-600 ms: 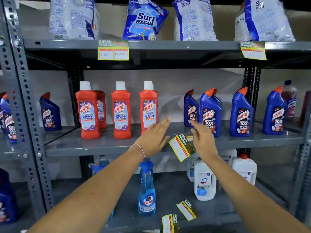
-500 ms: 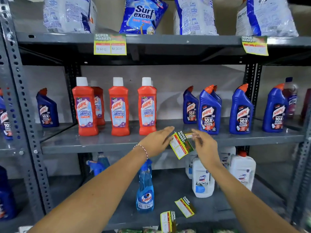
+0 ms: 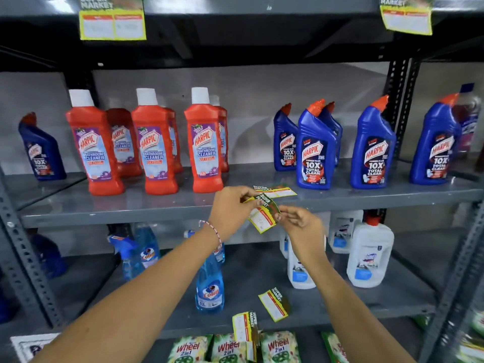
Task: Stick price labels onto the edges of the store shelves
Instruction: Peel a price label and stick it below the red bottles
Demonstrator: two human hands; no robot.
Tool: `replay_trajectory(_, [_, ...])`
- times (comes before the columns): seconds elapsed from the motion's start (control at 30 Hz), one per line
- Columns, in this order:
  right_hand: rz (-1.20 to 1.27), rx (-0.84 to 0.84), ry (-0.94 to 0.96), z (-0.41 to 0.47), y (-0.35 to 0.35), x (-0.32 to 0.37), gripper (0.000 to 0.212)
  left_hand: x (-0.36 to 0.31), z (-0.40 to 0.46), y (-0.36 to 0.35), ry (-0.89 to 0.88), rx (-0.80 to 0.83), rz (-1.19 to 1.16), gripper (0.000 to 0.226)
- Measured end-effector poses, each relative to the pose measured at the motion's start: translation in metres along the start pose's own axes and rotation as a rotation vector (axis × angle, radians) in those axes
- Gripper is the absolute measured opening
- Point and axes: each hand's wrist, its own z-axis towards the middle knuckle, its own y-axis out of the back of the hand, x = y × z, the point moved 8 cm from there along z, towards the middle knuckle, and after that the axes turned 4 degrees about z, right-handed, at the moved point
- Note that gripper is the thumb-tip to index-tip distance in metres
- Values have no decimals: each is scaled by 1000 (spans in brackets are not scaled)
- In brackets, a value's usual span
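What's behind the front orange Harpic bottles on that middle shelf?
Behind each front orange bottle stands at least one more orange bottle, mostly covered; only edges, labels and one white cap show. Whether more follow is hidden.

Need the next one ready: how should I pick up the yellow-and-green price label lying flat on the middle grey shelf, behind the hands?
Pinch the yellow-and-green price label at its near long edge, coming from the front and slightly above. It lies flat on the grey metal shelf in open space between the red and blue bottles, so slide a fingertip under that edge first. Both hands are busy with another label.
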Motion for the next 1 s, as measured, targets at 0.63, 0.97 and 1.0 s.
replay_trajectory(0.63, [-90,313,282,-38,-179,55,14,136,-102,149,326,-456,-73,9])
replay_trajectory(0.97, [-226,201,395,-54,-259,64,13,198,-84,203,421,-378,-214,14])
replay_trajectory(1.0, [-240,181,400,-55,-261,64,12,201,-82,204,414,-373,-214,14])
